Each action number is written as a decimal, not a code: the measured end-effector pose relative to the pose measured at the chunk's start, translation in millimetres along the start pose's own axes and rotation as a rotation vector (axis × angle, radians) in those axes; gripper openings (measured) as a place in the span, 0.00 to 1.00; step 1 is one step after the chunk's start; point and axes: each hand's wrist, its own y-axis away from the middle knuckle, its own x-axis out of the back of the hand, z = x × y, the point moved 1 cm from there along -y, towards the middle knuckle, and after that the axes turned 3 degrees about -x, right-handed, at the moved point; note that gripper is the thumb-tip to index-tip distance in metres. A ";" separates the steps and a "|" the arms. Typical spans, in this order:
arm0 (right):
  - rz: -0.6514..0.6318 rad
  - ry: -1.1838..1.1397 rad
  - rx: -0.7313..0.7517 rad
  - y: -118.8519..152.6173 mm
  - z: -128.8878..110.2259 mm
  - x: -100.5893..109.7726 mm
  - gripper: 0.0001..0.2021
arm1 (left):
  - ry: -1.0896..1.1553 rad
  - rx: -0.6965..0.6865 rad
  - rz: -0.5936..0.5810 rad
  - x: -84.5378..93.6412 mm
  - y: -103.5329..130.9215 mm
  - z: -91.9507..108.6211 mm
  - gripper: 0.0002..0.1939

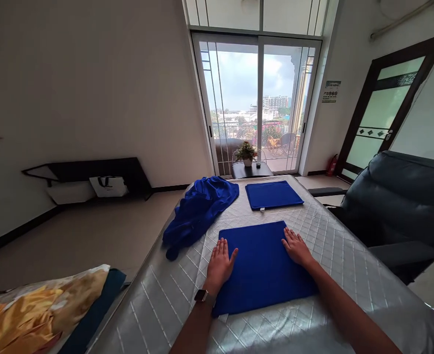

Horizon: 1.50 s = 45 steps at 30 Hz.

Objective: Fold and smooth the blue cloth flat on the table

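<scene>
While the person leans over the quilted silver mattress [165, 314], 2 bare hands lie on a folded blue cloth [259, 270] near its middle. From where I stand, the left hand [220, 265] rests flat along the cloth's left edge, fingers straight out and thumb spread away from them, gripping nothing. A watch [201, 295] with a dark square face sits on that wrist. The right hand [297, 248] is also laid out flat, at the cloth's far right corner, its fingers extended and not closed on anything; the 2 hands are well apart, with smooth blue fabric between them. Just beyond lies a 2nd folded blue piece [274, 194], smaller to the eye, with a white tag [262, 210] showing at its near edge. To the left of both, a crumpled blue heap [204, 209] spreads toward the mattress's edge. Past the far end I see a small dark table [243, 171] bearing a potted plant [247, 152], and a black armchair [401, 196] stands to the right.
</scene>
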 end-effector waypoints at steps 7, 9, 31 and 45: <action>0.032 0.021 0.018 24.7 6.3 10.3 0.31 | 0.006 0.003 -0.001 0.7 1.3 1.8 0.45; 0.015 0.015 0.021 33.1 7.7 8.1 0.32 | 0.003 0.009 -0.013 1.8 1.2 2.6 0.45; 0.014 -0.044 0.046 46.8 2.5 7.2 0.31 | 0.124 -0.418 -0.059 24.4 -10.3 188.8 0.35; 0.032 -0.029 0.065 42.6 5.1 -1.2 0.31 | 0.135 -0.342 -0.062 0.3 -12.5 209.1 0.35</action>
